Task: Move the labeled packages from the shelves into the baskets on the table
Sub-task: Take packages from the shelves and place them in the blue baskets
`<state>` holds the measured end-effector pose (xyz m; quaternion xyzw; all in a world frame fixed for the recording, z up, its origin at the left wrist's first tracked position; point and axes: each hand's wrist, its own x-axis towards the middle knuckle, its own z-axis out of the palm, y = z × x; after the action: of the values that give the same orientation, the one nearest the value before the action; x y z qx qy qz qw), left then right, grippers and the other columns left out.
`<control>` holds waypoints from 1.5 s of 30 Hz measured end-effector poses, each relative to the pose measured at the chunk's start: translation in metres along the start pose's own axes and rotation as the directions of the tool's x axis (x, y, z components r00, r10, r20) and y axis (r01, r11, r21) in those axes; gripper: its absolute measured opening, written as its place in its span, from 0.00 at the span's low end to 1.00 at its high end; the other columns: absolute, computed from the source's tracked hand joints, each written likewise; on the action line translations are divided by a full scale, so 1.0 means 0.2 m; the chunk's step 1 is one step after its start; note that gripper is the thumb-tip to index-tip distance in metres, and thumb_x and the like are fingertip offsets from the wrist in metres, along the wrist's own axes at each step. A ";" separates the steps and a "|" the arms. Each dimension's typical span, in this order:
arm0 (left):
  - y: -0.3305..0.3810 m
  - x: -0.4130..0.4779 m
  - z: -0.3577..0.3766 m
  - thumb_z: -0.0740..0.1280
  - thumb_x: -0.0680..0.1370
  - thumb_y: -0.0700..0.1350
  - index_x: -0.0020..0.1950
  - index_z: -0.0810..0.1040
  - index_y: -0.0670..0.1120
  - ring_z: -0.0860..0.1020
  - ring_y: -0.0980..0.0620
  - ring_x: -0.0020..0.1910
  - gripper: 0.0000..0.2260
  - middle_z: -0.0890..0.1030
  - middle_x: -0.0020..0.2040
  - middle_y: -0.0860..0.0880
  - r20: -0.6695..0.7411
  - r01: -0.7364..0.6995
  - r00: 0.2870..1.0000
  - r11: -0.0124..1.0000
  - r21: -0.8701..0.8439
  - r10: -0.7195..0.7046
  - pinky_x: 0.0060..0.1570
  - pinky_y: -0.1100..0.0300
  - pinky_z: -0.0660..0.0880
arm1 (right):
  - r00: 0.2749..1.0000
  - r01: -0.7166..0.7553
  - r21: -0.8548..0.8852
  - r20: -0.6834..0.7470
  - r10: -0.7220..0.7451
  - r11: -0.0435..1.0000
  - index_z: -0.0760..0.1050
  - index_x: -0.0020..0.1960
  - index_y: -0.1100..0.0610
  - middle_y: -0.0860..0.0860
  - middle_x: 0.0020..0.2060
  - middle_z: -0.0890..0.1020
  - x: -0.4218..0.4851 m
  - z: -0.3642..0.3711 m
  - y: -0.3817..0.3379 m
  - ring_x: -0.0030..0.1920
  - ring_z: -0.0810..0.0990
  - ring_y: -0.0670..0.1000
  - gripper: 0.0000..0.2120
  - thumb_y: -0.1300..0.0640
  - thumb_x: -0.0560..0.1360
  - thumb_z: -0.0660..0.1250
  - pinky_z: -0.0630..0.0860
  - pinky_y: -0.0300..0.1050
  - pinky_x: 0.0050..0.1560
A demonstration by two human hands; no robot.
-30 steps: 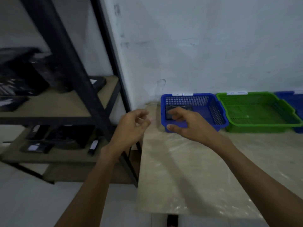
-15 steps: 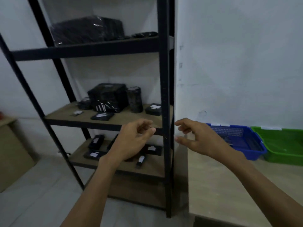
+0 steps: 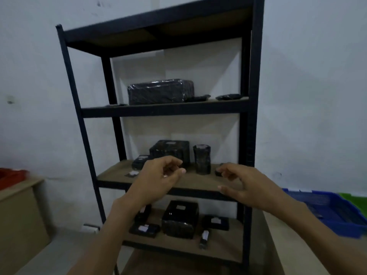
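Observation:
A black metal shelf unit (image 3: 250, 124) fills the middle of the head view. Black wrapped packages with white labels sit on it: a big one (image 3: 160, 91) on the upper shelf, a box (image 3: 170, 150) and a cylinder (image 3: 202, 158) on the middle shelf, and several more (image 3: 179, 219) on the lower shelf. My left hand (image 3: 158, 179) hovers in front of the middle shelf, its fingers loosely curled around nothing. My right hand (image 3: 244, 185) is beside it, fingers loosely bent and empty, close to a small package (image 3: 219, 172). The blue basket (image 3: 337, 212) is at the right.
A green basket (image 3: 355, 199) shows behind the blue one, both on the pale table (image 3: 294, 247) at lower right. A cardboard box (image 3: 19, 211) with a red tray (image 3: 12, 175) on it stands at the left. White wall behind.
The view has swung left and up from the blue basket to the shelf unit. Both empty hands have come away from the table to the front of the middle shelf.

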<state>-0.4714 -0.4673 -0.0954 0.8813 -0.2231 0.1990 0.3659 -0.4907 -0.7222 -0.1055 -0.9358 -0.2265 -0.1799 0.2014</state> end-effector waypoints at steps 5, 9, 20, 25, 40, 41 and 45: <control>-0.16 0.17 -0.19 0.68 0.76 0.49 0.56 0.77 0.55 0.78 0.64 0.47 0.09 0.80 0.46 0.57 -0.052 -0.067 0.996 0.997 0.039 0.069 0.46 0.68 0.76 | 0.999 0.043 -0.046 -0.032 -0.044 0.998 0.69 0.64 0.44 0.44 0.57 0.78 0.29 0.01 -0.09 0.55 0.77 0.42 0.21 0.42 0.73 0.67 0.76 0.44 0.57; -0.30 0.32 -0.33 0.68 0.77 0.48 0.56 0.78 0.52 0.77 0.64 0.46 0.08 0.80 0.46 0.56 -0.093 -0.059 0.994 0.995 0.079 0.066 0.41 0.74 0.73 | 0.995 0.077 -0.053 -0.063 -0.081 0.996 0.69 0.64 0.45 0.43 0.57 0.78 0.57 0.03 -0.15 0.55 0.76 0.43 0.21 0.44 0.73 0.68 0.75 0.44 0.57; -0.81 0.81 -0.59 0.68 0.76 0.54 0.57 0.79 0.53 0.77 0.64 0.47 0.12 0.80 0.48 0.60 -0.143 -0.105 0.981 0.983 0.153 0.128 0.46 0.69 0.73 | 0.994 0.067 -0.126 -0.074 -0.077 0.990 0.66 0.67 0.44 0.42 0.61 0.75 1.24 0.23 -0.21 0.59 0.73 0.41 0.22 0.42 0.75 0.64 0.72 0.40 0.59; -0.94 1.07 -0.64 0.68 0.76 0.52 0.56 0.79 0.52 0.77 0.61 0.48 0.11 0.79 0.47 0.59 -0.099 -0.212 0.969 0.968 0.132 0.226 0.49 0.63 0.75 | 0.992 0.016 -0.161 -0.119 -0.035 0.987 0.68 0.65 0.45 0.44 0.60 0.75 1.48 0.27 -0.18 0.58 0.73 0.42 0.21 0.42 0.74 0.64 0.71 0.40 0.59; -0.79 1.82 -0.19 0.63 0.73 0.61 0.59 0.78 0.51 0.74 0.53 0.55 0.20 0.76 0.53 0.55 -0.140 -0.474 0.852 0.856 0.206 0.505 0.59 0.47 0.71 | 0.948 -0.098 -0.253 -0.319 0.012 0.962 0.76 0.59 0.49 0.47 0.52 0.80 1.77 -0.08 0.23 0.52 0.78 0.46 0.17 0.45 0.73 0.68 0.76 0.48 0.54; -0.78 1.86 -0.15 0.61 0.73 0.64 0.60 0.77 0.51 0.74 0.53 0.55 0.23 0.77 0.54 0.54 -0.132 -0.468 0.853 0.852 0.234 0.505 0.59 0.48 0.70 | 0.943 -0.102 -0.253 -0.332 0.013 0.962 0.76 0.57 0.50 0.47 0.51 0.81 1.80 -0.11 0.27 0.51 0.78 0.46 0.16 0.45 0.73 0.68 0.76 0.47 0.53; -0.79 1.96 -0.01 0.52 0.70 0.73 0.61 0.78 0.53 0.76 0.54 0.53 0.32 0.80 0.54 0.54 -0.133 -0.392 0.867 0.822 0.413 0.480 0.49 0.57 0.69 | 0.933 -0.110 -0.206 -0.359 0.029 0.972 0.78 0.52 0.51 0.47 0.44 0.81 1.92 -0.20 0.40 0.45 0.80 0.47 0.13 0.45 0.72 0.69 0.78 0.47 0.49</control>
<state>-0.0656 -0.4630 0.0199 0.8299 -0.3339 0.4176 0.1596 -0.1418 -0.6720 0.0697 -0.9123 -0.1315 -0.3621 0.1388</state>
